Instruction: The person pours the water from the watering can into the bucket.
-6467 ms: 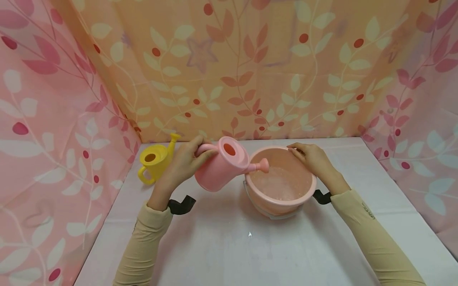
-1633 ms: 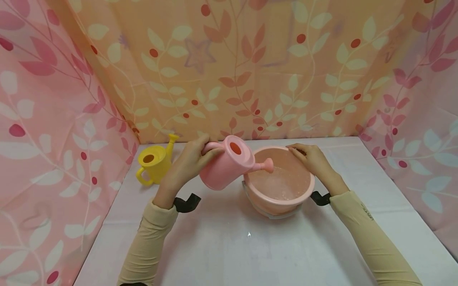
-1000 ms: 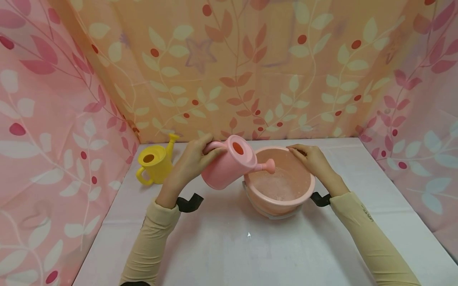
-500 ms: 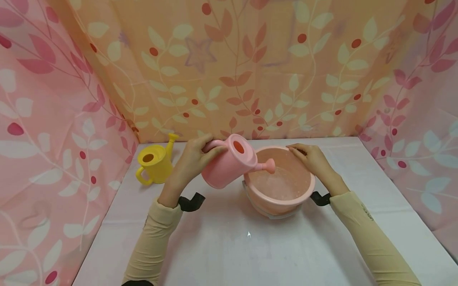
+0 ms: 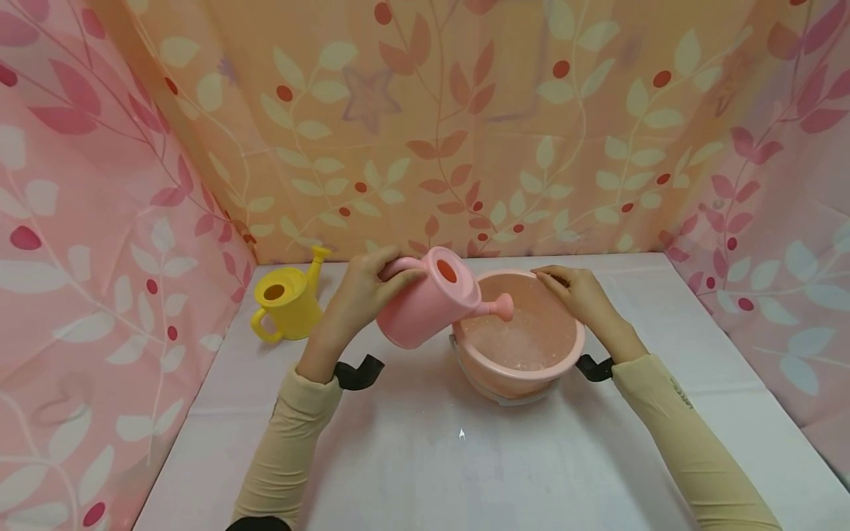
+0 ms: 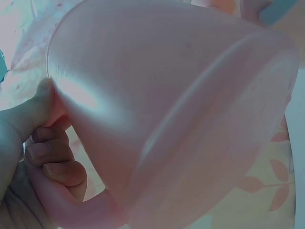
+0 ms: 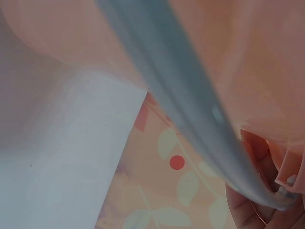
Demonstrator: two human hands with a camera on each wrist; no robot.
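Note:
My left hand [image 5: 365, 291] grips the handle of a pink watering can [image 5: 421, 313], its fingers curled round the loop in the left wrist view. The can is held off the table, tilted to the right. Its spout's sprinkler head [image 5: 506, 307] is over the inside of a peach-pink bucket [image 5: 491, 372]. Ripples and small bubbles show on the water [image 5: 518, 343] in the bucket. At the bucket's back right rim, my right hand [image 5: 578, 291] holds on with thumb and fingers. A grey bail handle [image 7: 190, 109] hangs along the bucket's outside in the right wrist view.
On the left, behind my left forearm, a yellow watering can [image 5: 288, 306] stands upright. A small wet spot [image 5: 462, 435] glints on the white tabletop [image 5: 518, 472] in front. Leaf-patterned cloth walls [image 5: 438, 147] enclose the table's back and sides.
My left hand and the pink watering can have shifted right and slightly up, bringing the sprinkler head further over the bucket. My right hand has stayed at the rim.

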